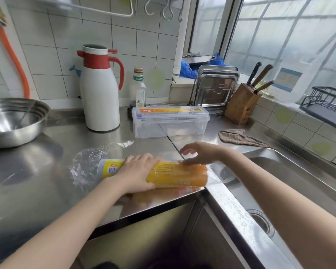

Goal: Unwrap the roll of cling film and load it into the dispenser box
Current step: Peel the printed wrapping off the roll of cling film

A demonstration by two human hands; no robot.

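- A stainless steel counter (47, 171) filled the view, with a sink (291, 183) at the right and a white and red thermos jug (100, 94) at the far left.
- The clear dispenser box (171, 121) sat closed at the far middle, well apart from the roll.
- The yellow cling film roll (178, 174) lay on its side near the counter's front edge, its clear wrapper (85, 166) bunched loose at the left end.
- The left hand (138, 171) pressed flat over the roll's middle, fingers together, pinning it.
- The right hand (200, 153) hovered at the right end, fingers spread and slightly curled, touching the wrapper there; grip uncertain.
- Judgement: keeping the roll pinned while drawing the wrapper off 1 end would work best.
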